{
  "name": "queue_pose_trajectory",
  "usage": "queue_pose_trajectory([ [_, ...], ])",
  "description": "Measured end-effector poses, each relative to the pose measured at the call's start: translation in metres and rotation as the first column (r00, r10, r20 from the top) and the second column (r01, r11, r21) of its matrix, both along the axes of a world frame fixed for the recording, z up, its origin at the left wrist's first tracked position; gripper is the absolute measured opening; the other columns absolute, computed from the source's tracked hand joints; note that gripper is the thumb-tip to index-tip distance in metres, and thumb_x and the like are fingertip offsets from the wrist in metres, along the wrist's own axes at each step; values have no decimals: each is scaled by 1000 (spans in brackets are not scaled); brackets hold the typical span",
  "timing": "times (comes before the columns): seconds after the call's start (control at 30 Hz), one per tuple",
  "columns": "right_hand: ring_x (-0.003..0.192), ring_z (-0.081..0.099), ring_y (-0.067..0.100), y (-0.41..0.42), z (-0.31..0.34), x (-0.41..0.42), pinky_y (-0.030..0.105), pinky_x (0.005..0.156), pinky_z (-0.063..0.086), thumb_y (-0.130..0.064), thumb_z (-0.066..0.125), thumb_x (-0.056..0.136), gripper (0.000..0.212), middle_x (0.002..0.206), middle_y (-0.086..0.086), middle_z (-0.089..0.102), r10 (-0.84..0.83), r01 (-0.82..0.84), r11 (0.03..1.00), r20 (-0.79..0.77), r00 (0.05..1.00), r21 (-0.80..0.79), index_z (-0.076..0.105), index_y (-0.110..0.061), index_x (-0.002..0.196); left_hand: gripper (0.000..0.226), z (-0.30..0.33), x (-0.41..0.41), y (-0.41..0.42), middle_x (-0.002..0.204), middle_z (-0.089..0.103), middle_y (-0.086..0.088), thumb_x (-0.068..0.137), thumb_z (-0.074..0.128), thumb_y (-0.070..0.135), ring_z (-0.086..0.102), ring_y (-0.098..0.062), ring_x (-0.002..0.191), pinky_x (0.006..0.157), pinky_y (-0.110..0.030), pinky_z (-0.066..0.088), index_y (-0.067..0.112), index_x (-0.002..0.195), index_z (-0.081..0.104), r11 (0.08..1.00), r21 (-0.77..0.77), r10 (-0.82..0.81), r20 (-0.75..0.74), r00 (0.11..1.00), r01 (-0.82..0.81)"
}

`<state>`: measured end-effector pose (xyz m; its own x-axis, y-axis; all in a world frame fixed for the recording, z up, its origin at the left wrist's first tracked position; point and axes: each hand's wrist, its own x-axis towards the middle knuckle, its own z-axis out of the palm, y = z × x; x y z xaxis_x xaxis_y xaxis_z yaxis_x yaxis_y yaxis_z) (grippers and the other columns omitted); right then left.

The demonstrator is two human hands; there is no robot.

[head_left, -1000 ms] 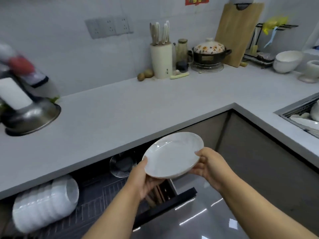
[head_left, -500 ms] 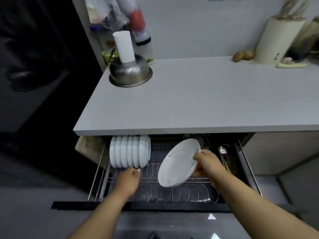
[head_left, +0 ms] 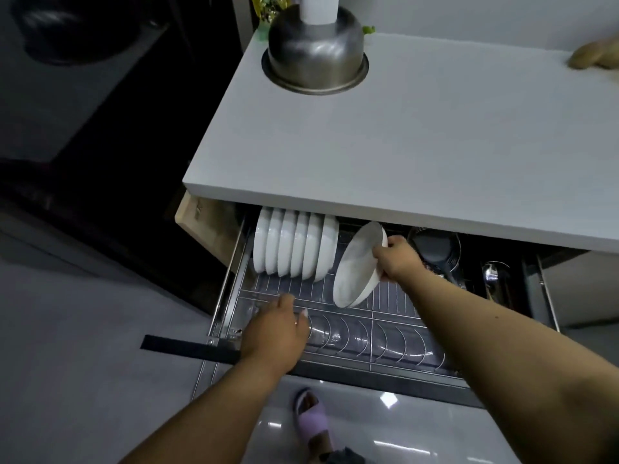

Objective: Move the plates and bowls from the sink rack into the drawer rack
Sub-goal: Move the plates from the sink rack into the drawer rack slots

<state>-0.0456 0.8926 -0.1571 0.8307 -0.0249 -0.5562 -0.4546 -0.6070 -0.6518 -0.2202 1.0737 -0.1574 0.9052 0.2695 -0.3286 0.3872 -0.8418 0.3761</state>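
The wire drawer rack [head_left: 395, 343] stands pulled out under the grey counter. Several white bowls [head_left: 294, 246] sit on edge in a row at its back left. My right hand [head_left: 395, 259] grips the rim of a white plate [head_left: 356, 269], held tilted on edge just right of the bowls, its lower rim down at the rack wires. My left hand [head_left: 274, 333] rests palm down on the rack's front left, fingers spread, holding nothing. The sink rack is out of view.
An upturned steel bowl [head_left: 315, 51] with a white cylinder on it sits on the counter [head_left: 418, 139]. A strainer [head_left: 433, 246] and a ladle [head_left: 492, 272] lie in the drawer's right part. My foot in a purple slipper [head_left: 311, 416] stands below the drawer front.
I have turned from the sink corner to the open drawer. The plate went from both hands to the right hand alone and came down beside the bowls; my left hand dropped onto the rack.
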Motion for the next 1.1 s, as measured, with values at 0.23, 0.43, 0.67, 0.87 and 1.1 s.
queue_pose_trajectory([
  [0.23, 92, 65, 38, 14, -41, 38, 51, 79, 57, -32, 56, 71, 59, 110, 17, 63, 27, -28, 996, -6, 1000, -84, 46, -6, 123, 41, 7, 0, 0, 121, 58, -4, 95, 37, 43, 54, -24, 105, 80, -32, 46, 18, 127, 43, 1000, 13, 13, 6, 1000, -13],
  [0.43, 82, 61, 32, 42, -18, 34, 34, 73, 50, -28, 58, 80, 41, 91, 17, 62, 123, -119, 974, 11, 992, -192, 57, 1, 110, 39, 1, 0, 1, 111, 59, -2, 94, 36, 46, 54, -21, 99, 78, -32, 49, 18, 120, 44, 1000, 10, 2, 29, 1000, -2],
  [0.67, 103, 59, 36, 58, -29, 42, 34, 83, 46, -29, 54, 89, 39, 113, 20, 64, 236, -219, 933, 28, 971, -286, 60, 0, 115, 42, -5, -2, 1, 110, 60, -1, 94, 37, 46, 54, -19, 100, 71, -28, 37, 18, 124, 44, 1000, 13, -28, 74, 997, 27],
  [0.87, 112, 56, 37, 70, -39, 41, 35, 89, 43, -27, 52, 93, 43, 124, 20, 59, 325, -304, 903, 22, 945, -305, 50, -3, 129, 46, -9, -6, 2, 107, 62, 1, 92, 38, 48, 56, -17, 96, 68, -26, 39, 21, 129, 44, 1000, -28, -8, 115, 993, 11],
  [1.1, 119, 53, 35, 74, -45, 46, 36, 94, 42, -30, 50, 95, 54, 135, 17, 53, 326, -315, 905, -11, 945, -287, 35, -4, 140, 55, -12, -5, 2, 103, 65, -1, 83, 33, 51, 59, -19, 94, 70, -30, 46, 18, 124, 50, 999, -45, 5, 157, 988, 2],
])
